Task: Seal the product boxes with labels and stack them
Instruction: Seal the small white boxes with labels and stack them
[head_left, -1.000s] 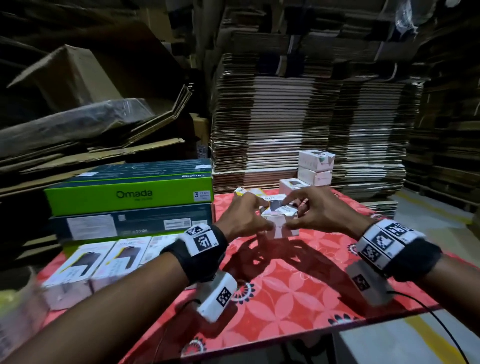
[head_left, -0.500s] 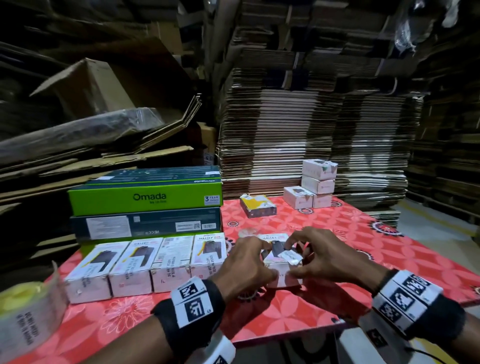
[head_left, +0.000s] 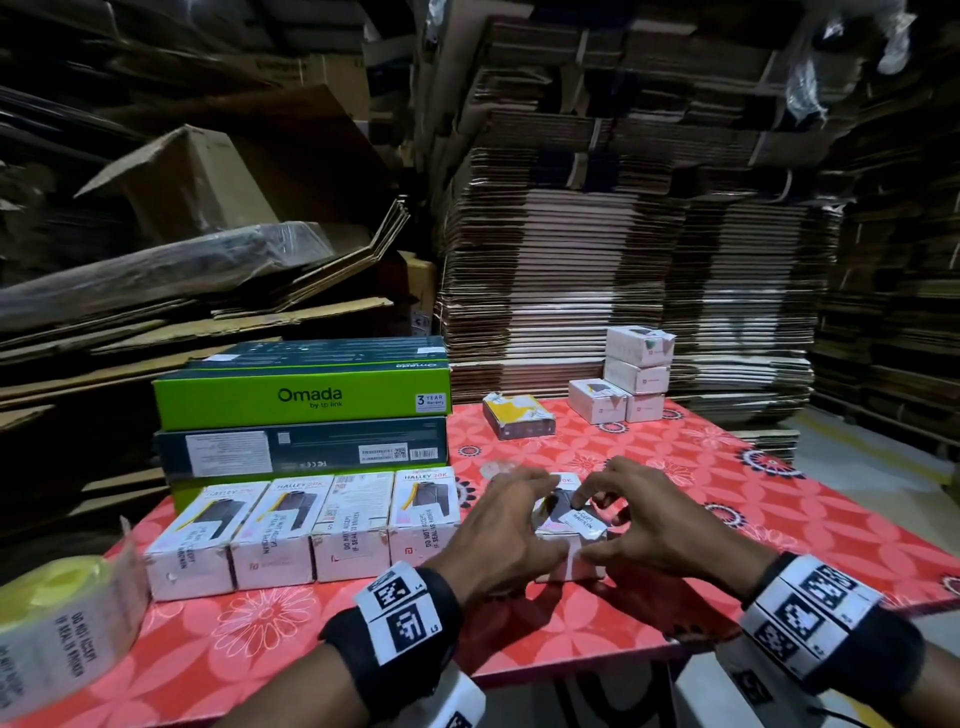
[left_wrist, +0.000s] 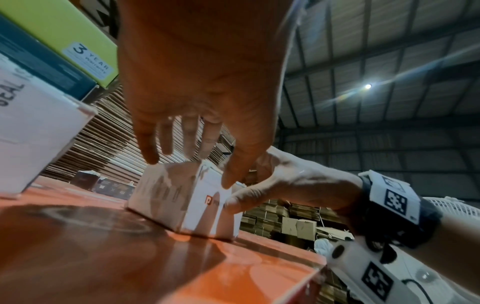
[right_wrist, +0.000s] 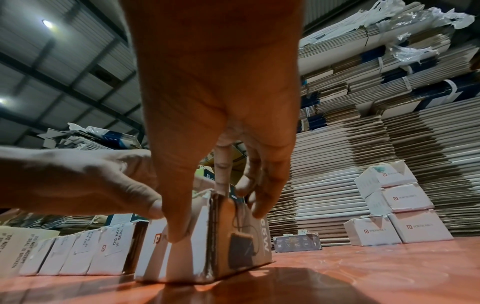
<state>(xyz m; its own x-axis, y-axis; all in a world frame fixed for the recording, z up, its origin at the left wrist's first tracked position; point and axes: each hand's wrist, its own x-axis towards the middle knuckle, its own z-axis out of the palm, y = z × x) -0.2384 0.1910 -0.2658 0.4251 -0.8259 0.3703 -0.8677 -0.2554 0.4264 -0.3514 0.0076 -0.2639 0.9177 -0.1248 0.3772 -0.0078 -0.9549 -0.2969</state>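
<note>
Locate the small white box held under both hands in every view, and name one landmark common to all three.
Head: white box, lower centre on the red table, under both hands.
Left wrist: white box, centre, standing on the table below the fingers.
Right wrist: white box, lower centre, thumb on its near face.
Shared landmark: the row of sealed boxes, left of it in each view.

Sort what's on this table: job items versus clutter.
Job:
white product box under both hands
seal label on it
row of four sealed white boxes
label roll
stacked small white boxes

Lying about:
green Omada carton
yellow crumpled box
</note>
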